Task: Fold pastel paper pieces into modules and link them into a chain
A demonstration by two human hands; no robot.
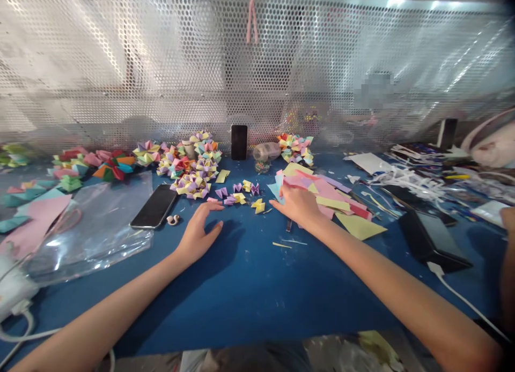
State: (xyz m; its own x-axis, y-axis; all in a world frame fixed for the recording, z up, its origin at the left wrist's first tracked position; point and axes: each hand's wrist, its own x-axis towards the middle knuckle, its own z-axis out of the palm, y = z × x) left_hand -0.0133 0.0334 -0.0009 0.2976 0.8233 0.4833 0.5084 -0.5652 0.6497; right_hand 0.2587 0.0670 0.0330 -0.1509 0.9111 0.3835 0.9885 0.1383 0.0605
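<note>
My left hand [199, 230] lies flat on the blue table [241, 286], fingers stretched out and apart, holding nothing. Just beyond its fingertips sit several small folded paper pieces [237, 192] in purple and yellow. My right hand [296, 203] rests on the near edge of a loose pile of coloured paper squares [333, 200], fingers extended over the pink and yellow sheets; I cannot make out whether it grips one. A single yellow folded piece [258, 205] lies between the two hands.
A black phone [154, 206] lies left of my left hand, beside a clear plastic bag [96, 227]. Heaps of folded paper stars [193, 163] line the back, with another phone [238, 142] upright against the perforated metal screen [257, 66]. A black box [432, 238] and cable sit right.
</note>
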